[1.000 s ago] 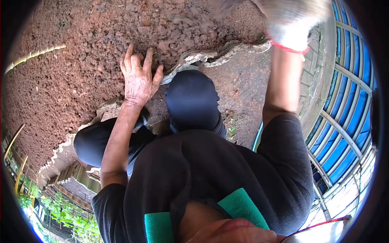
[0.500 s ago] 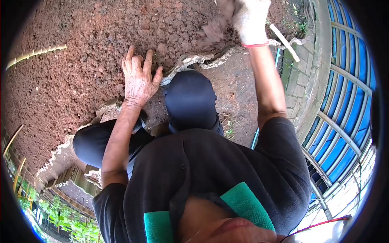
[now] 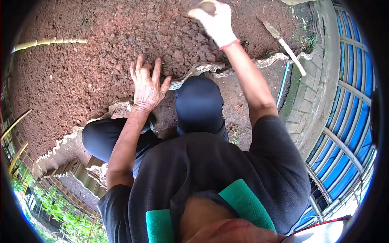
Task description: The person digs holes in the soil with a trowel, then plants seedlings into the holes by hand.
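My left hand [image 3: 148, 83] lies bare on the reddish-brown soil [image 3: 81, 85] near the bed's edge, its fingers spread and nothing in them. My right hand [image 3: 216, 24], in a white glove with a red cuff, is raised over the soil at the top. Its thumb and fingers curve around a brown lump [image 3: 208, 7] that looks like soil; part of it is cut off by the frame. Right of that hand, a narrow-bladed hand tool with a pale handle [image 3: 292, 56] leans across the bed's wavy rim, its pointed blade on the soil.
A wavy, crusted edging strip [image 3: 267, 60] borders the bed in front of my knees [image 3: 199, 103]. A jointed pale stalk [image 3: 52, 41] lies on the soil at left. Brick paving [image 3: 302, 97], a curb and blue sheeting behind bars [image 3: 344, 117] run along the right.
My right hand has moved left, away from the hand tool, whose blade now shows. The blurred loose soil beside it is gone. The view has shifted slightly; my left hand stays on the soil.
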The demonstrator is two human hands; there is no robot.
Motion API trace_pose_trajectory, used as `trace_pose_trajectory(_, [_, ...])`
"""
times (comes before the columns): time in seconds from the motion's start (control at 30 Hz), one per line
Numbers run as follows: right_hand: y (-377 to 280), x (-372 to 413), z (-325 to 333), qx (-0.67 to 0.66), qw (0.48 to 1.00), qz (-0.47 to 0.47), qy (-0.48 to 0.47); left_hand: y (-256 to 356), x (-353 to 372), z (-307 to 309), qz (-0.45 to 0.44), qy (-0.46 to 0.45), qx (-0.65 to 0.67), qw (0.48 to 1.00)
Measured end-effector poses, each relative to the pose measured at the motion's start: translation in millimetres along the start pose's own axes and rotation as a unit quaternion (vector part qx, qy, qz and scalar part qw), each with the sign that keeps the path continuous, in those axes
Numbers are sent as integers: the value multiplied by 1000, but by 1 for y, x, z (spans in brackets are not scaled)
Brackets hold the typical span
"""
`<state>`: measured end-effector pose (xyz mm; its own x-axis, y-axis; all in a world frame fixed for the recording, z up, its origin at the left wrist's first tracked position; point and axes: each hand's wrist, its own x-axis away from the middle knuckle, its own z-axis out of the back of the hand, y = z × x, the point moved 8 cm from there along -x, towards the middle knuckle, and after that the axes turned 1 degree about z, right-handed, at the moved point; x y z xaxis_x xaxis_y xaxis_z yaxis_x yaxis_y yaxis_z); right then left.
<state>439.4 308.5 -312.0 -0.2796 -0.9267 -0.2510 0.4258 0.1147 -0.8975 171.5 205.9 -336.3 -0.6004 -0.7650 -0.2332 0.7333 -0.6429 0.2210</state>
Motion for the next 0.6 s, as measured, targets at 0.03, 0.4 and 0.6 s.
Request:
trace_pose_trajectory(0.03, [-25, 8, -2, -43, 999, 20, -18, 0, 2, -1, 2, -3, 2, 1000])
trace_pose_trajectory(0.4, [124, -3, 98, -247, 959, -26, 135, -1, 1, 0, -9, -7, 48, 999])
trace_pose_trajectory(0.6, [33, 30, 43, -82, 990, -17, 117, 4, -2, 0, -7, -3, 30, 1000])
